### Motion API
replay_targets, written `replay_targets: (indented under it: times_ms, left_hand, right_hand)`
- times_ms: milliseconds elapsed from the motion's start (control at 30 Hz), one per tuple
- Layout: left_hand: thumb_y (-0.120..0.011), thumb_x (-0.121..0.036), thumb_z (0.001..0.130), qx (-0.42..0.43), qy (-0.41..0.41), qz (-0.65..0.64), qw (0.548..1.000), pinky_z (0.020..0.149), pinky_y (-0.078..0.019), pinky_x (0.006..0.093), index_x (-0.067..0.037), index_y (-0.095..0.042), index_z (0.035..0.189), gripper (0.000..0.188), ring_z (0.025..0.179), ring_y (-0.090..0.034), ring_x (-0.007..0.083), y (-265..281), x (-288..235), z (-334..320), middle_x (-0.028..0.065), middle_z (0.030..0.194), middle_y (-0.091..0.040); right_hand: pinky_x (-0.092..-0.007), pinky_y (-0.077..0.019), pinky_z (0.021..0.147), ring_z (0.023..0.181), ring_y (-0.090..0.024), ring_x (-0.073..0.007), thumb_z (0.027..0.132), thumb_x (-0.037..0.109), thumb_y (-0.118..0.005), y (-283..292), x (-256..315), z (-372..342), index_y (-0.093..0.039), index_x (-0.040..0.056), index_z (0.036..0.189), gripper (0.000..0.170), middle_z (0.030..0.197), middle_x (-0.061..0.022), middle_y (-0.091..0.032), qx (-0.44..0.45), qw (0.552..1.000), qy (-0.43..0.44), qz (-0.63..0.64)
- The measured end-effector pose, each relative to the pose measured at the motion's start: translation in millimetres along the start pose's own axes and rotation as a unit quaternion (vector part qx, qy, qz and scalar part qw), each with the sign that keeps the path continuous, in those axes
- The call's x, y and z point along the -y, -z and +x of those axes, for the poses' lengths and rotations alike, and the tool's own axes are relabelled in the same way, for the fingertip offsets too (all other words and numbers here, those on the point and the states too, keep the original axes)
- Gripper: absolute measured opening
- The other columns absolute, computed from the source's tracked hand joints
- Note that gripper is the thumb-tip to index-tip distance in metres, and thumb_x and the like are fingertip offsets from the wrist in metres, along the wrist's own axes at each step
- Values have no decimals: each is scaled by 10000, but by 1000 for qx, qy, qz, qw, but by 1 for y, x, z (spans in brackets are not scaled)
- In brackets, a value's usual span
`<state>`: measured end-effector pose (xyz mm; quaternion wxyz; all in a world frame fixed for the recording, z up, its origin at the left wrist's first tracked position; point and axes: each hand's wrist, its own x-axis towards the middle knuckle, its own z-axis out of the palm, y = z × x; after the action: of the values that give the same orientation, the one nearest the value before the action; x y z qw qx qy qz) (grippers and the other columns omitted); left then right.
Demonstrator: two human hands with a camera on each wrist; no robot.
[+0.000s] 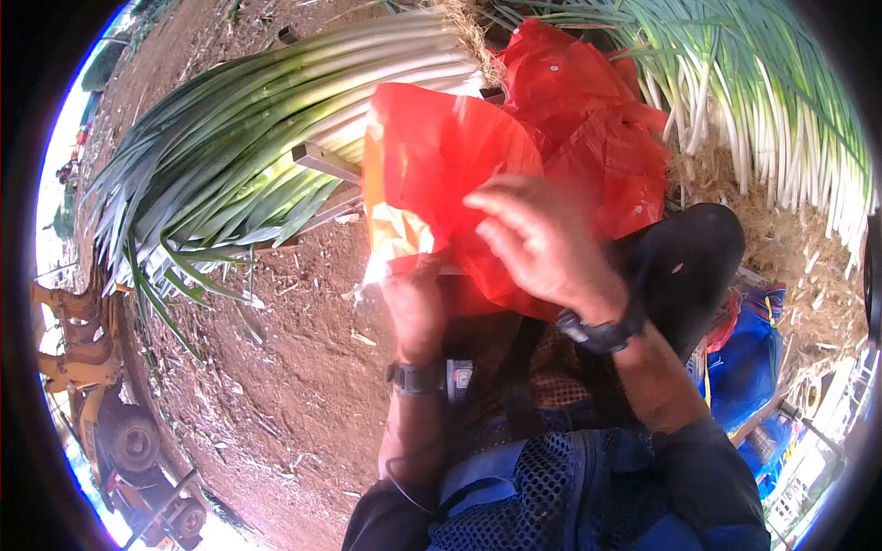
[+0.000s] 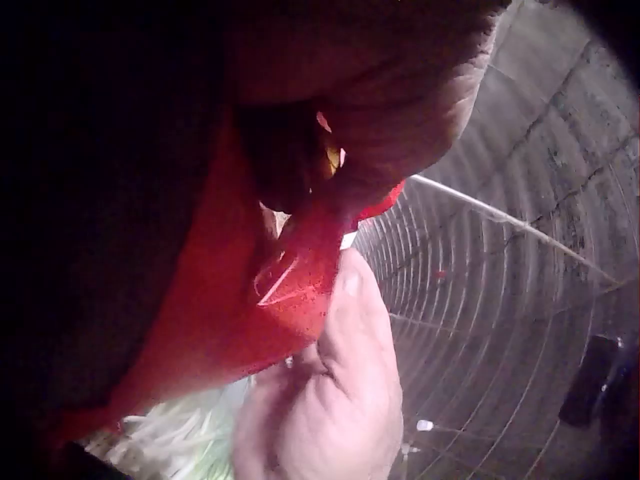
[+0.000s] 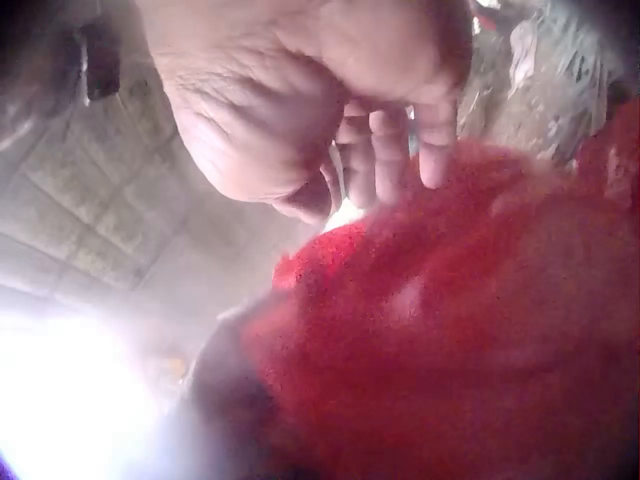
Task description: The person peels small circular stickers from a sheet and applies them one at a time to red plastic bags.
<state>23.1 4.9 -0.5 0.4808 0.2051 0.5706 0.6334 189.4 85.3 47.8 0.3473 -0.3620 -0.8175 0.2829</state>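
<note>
A thin red plastic bag (image 1: 436, 138) is spread in front of the person, its lower left edge lit pale by the sun. My left hand (image 1: 418, 308) grips that lower edge with curled fingers. Over the bag's right side, my right hand (image 1: 537, 239) is blurred, fingers extended and thumb apart. In the right wrist view the right hand (image 3: 300, 90) reaches down at the red plastic (image 3: 460, 320), fingertips right at its edge. The left wrist view shows the left hand (image 2: 400, 90) largely in shadow above the red plastic (image 2: 250, 290). More crumpled red plastic (image 1: 588, 110) lies behind.
Leeks (image 1: 266, 129) lie in a thick bundle on a metal frame (image 1: 326, 163) at the left. Green onions (image 1: 763, 110) with roots are piled at the right. A blue bag (image 1: 744, 367) sits by the person's knee (image 1: 694, 257). Yellow machinery (image 1: 83, 340) stands far left.
</note>
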Motion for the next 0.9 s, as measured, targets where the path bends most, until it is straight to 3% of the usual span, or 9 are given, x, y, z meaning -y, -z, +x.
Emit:
replay_targets:
  times_ms: [67, 200, 267, 300, 500, 600, 633, 767, 900]
  left_hand:
    - [-592, -63, 895, -13, 9, -69, 998, 943, -502, 369, -35, -564, 1263, 370, 1039, -624, 207, 14, 11, 2, 87, 1165, -639]
    - [-442, -224, 986, -79, -6, 200, 977, 959, -512, 395, -32, -564, 1266, 360, 1107, -622, 239, 41, -7, 3, 121, 1230, -627]
    - [-441, -280, 1016, -107, -87, 137, 981, 935, -532, 397, -26, -576, 1247, 368, 1088, -643, 245, 66, -15, 14, 125, 1213, -643]
    - [-461, -303, 1030, -161, -35, -157, 974, 931, -534, 395, -27, -578, 1246, 370, 1073, -652, 247, 62, -33, 18, 125, 1197, -653]
    - [-520, -352, 1029, -156, -133, -205, 957, 999, -478, 427, -35, -580, 1192, 362, 1123, -594, 255, 59, -97, 0, 129, 1218, -606]
    - [-528, -276, 1030, 30, -95, -266, 959, 934, -509, 385, -23, -568, 1197, 306, 1056, -594, 204, 18, -110, -22, 104, 1159, -607]
    - [-551, -195, 1016, -40, -90, -198, 975, 888, -517, 349, -20, -564, 1218, 267, 1029, -587, 171, 11, -99, -20, 78, 1122, -607]
    - [-652, -92, 944, 62, -35, -243, 967, 995, -490, 367, -57, -551, 1305, 376, 1096, -604, 178, -18, -44, -20, 59, 1212, -624]
    - [-650, -32, 927, 44, 25, -241, 969, 987, -481, 350, -25, -591, 1247, 326, 1063, -615, 170, -24, -27, -18, 57, 1136, -658]
  right_hand:
    - [-449, -471, 942, 1062, -590, -333, 870, 96, -652, -33, 10, -17, -620, 60, 1172, 305, 1150, -151, -612, 10, 1000, -10, 6]
    - [-434, -422, 979, 1094, -565, -275, 836, 89, -658, -49, 16, -33, -641, 77, 1120, 286, 1161, -73, -603, 45, 999, 21, 12]
    - [-420, -415, 980, 1090, -562, -262, 825, 94, -662, -49, 17, -32, -651, 82, 1090, 266, 1155, -48, -603, 46, 998, 39, -5]
    - [-417, -415, 979, 1087, -563, -256, 814, 94, -665, -48, 18, -32, -655, 84, 1070, 257, 1152, -42, -603, 53, 998, 38, -20]
    - [-416, -425, 938, 1064, -565, -261, 765, 32, -652, -45, 18, -28, -675, 77, 989, 230, 1130, -36, -614, 97, 992, 61, -51]
    - [-413, -416, 942, 1065, -571, -225, 786, 85, -642, -48, 17, -27, -675, 86, 985, 202, 1103, -35, -627, 82, 991, 78, -76]
    - [-412, -413, 943, 1065, -574, -213, 793, 102, -639, -48, 17, -26, -675, 89, 984, 195, 1093, -35, -631, 77, 990, 84, -87]
    - [-470, -421, 974, 1134, -558, -316, 814, 105, -610, -38, 37, -25, -662, 28, 1050, 253, 1093, -114, -641, 135, 989, -22, -59]
    - [-463, -457, 967, 1112, -569, -361, 856, 85, -589, -9, 44, -40, -633, -7, 1067, 235, 1154, -190, -607, 187, 976, 37, -105]
